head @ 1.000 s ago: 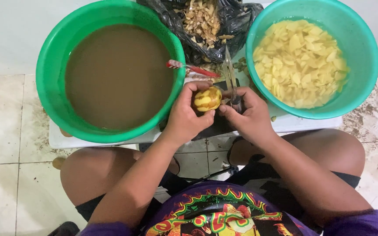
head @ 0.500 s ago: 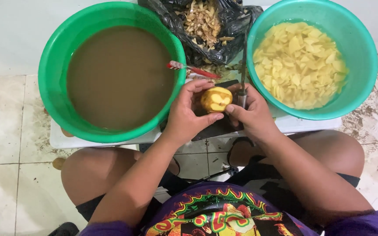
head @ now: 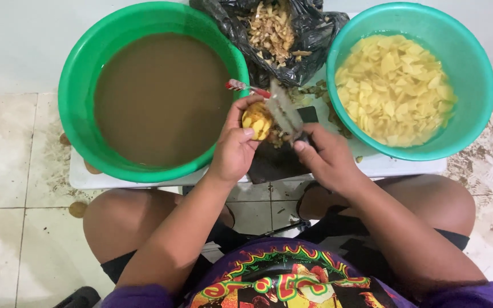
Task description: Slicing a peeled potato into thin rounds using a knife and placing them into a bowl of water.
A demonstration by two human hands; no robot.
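Note:
My left hand (head: pixel 234 149) grips a small yellow potato (head: pixel 257 120), partly peeled, held over a dark board (head: pixel 275 162) between the two basins. My right hand (head: pixel 325 157) is closed on the handle of a knife (head: pixel 284 114); its blade angles up and left and lies against the potato. Small bits of peel cling around the blade's base. A red-handled peeler (head: pixel 245 87) lies just beyond the potato, by the rim of the left basin.
A green basin (head: pixel 81 85) of murky brown water stands at the left. A teal basin (head: pixel 475 68) with several pale potato slices in water stands at the right. A black bag (head: pixel 315 34) of peelings sits between them at the back. All rest on a low white board (head: pixel 81 177) above tiled floor.
The knife blade has swung from upright at the right of the potato to slanting across it. Both hands have shifted slightly left and the potato has been turned.

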